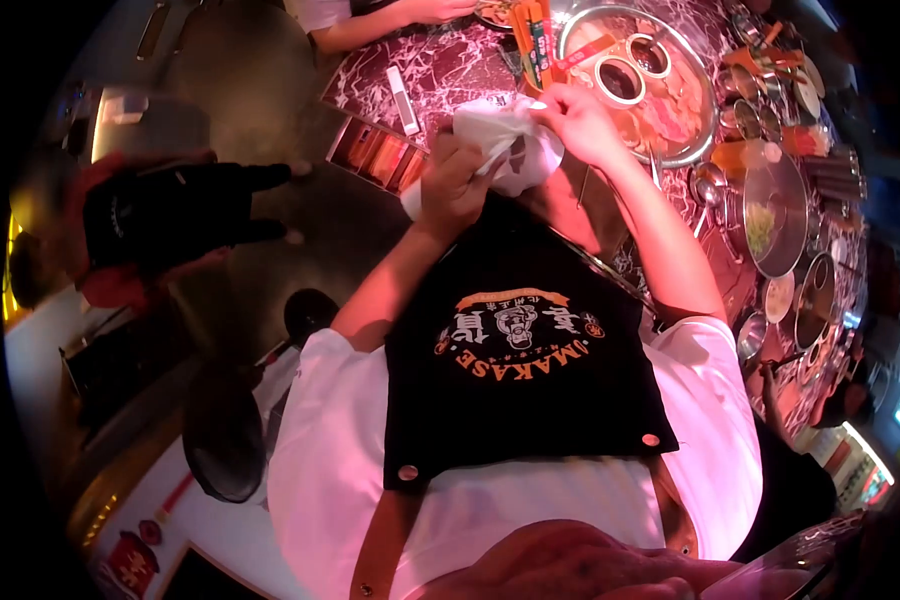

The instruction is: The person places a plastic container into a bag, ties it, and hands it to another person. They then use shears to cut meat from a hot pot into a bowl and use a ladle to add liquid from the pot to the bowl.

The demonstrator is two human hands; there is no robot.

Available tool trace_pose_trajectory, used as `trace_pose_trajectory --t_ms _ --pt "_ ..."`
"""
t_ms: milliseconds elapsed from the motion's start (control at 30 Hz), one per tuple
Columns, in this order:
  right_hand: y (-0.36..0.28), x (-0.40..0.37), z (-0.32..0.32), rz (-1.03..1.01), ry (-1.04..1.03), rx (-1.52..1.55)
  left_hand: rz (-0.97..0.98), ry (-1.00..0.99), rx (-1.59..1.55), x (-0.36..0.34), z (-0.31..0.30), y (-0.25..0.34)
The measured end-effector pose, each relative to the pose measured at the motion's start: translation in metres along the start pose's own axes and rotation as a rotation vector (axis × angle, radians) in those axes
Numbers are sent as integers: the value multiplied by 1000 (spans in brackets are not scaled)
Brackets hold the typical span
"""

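A crumpled white bag (530, 165), thin like plastic, is stretched between my two hands above the edge of the marbled table. My left hand (452, 182) is closed around its gathered left side, with a loose end hanging below the fingers. At the bag's upper right, my right hand (575, 118) pinches the edge between thumb and fingers. Some dark shape shows through the bag, but I cannot make out what it is. Just beyond my right hand lies a large round metal tray (705, 140) of sliced food.
Two bowls of dark sauce (620, 80) sit in the tray. Wrapped chopsticks (535, 45) stand beside it. A slim white device (403, 100) lies left, above a compartment of red packets (375, 155). Bowls and a pot (775, 215) crowd the right. Another person's hand (438, 10) is opposite.
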State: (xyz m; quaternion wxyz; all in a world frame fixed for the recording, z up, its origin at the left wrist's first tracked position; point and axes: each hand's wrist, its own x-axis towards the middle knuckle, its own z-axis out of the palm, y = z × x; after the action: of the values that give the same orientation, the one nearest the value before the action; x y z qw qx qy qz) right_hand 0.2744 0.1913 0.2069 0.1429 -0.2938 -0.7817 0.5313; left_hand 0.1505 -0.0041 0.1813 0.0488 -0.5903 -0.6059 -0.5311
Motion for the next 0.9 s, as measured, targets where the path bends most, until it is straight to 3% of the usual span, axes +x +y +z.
trace_pose_trajectory --t_ms 33,100,267,333,400,433,500,533,600,633,700,733,833,900 --pt "23 0 4 39 86 -30 -254 47 -190 -23 -1 1" --pt "59 10 -1 68 57 29 -758 126 -525 -65 6 -7" --pt "30 10 2 100 63 163 -876 143 -493 -33 -1 16" --pt "25 12 0 6 -5 174 -927 128 -490 -20 -2 13" --pt "19 14 -2 79 -58 234 -755 -44 -284 -10 -6 11" --pt "23 17 -1 102 -72 225 -753 -42 -284 0 -9 13" --pt "25 20 -1 122 -83 213 -461 -104 -232 19 -14 17" --pt "23 20 0 145 -116 222 -459 -104 -233 20 -11 13" --pt "19 20 1 164 -147 231 -690 -179 -408 21 -3 5" --pt "12 16 1 162 -207 359 -686 -179 -407 24 -5 6" --pt "0 11 0 160 -279 531 -1032 -167 -811 30 -7 9" --pt "-2 10 1 158 -279 530 -1030 -167 -810 31 -7 8" --pt "-12 2 11 141 -239 498 -929 -193 -710 34 -2 9" --pt "-27 -2 17 82 -237 509 -771 -294 -243 41 6 18"
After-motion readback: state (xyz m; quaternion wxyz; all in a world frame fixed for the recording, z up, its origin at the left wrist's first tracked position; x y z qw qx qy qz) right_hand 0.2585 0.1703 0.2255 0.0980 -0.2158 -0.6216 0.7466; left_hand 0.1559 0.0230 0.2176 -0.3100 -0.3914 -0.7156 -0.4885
